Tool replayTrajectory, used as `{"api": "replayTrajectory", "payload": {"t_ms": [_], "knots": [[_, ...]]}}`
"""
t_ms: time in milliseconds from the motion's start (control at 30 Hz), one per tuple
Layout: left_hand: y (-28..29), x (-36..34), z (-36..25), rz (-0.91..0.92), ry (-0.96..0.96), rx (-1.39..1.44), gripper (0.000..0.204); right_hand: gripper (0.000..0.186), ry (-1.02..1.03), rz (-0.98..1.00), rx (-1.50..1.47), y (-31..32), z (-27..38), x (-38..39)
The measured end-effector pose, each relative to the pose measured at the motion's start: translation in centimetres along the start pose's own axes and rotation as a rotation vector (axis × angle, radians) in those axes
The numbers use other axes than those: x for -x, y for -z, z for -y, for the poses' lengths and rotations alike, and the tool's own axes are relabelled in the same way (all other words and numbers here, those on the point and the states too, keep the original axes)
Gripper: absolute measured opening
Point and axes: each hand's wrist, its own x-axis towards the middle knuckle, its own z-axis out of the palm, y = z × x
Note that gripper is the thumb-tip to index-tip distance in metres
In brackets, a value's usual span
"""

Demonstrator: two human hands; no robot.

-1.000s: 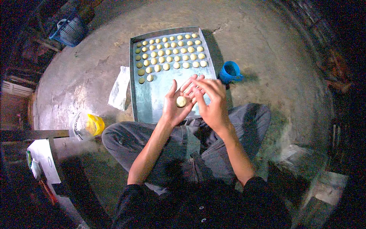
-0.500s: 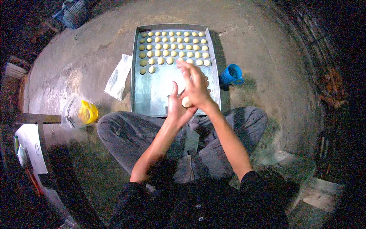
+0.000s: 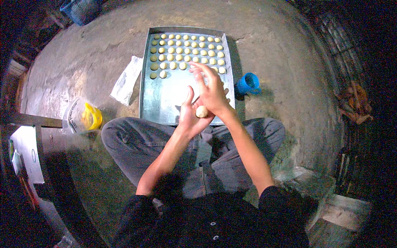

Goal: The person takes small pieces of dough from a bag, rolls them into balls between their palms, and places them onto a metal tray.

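My left hand (image 3: 191,115) cradles a pale dough ball (image 3: 202,111) in its upturned palm, thumb raised. My right hand (image 3: 211,91) lies across it, the lower palm against or just beside the ball, with fingers stretched forward and apart; the left fingers are mostly hidden beneath. Beyond both hands, a shallow metal tray (image 3: 157,99) on the floor carries several rows of small, rounded dough pieces (image 3: 170,43) across its far half, while its near half shows bare metal behind the hands.
A blue plastic jug (image 3: 247,84) stands right of the tray, a white cloth or bag (image 3: 124,82) lies left of it. A yellow item in a clear container (image 3: 93,115) is beside my left knee. A blue basket (image 3: 80,10) sits at the back left, a low board with paper (image 3: 29,153) at lower left.
My right hand has swung forward over my left palm, its lower palm now at the dough ball and its fingers extended toward the rows. The view has shifted slightly.
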Motion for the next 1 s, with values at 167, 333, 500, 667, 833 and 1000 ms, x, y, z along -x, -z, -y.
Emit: {"api": "replayTrajectory", "payload": {"t_ms": [167, 333, 500, 667, 833, 1000], "knots": [[0.3, -0.1, 0.0, -0.052, -0.057, -0.143, 0.077, 0.028, 0.173, 0.062, 0.313, -0.4, -0.9, 0.5], [-0.6, 0.2, 0.1, -0.153, 0.019, -0.076, 0.081, 0.027, -0.127, -0.004, -0.271, 1.0, -1.5, -1.1], [0.1, 0.1, 0.3, -0.09, 0.036, -0.052, 0.076, 0.029, 0.277, -0.062, 0.428, 0.4, -0.5, 0.3], [2.0, -0.4, 0.4, -0.076, 0.049, -0.028, 0.072, 0.032, 0.338, -0.086, 0.527, 0.5, -0.5, 0.5], [3.6, -0.8, 0.1, 0.324, 0.131, 0.234, 0.061, 0.035, 0.313, -0.094, 0.477, 2.3, -0.7, -0.6], [2.3, -0.8, 0.1, 0.081, 0.069, 0.014, 0.065, 0.04, 0.497, 0.004, 0.579, 1.3, -0.5, 0.5]]}}
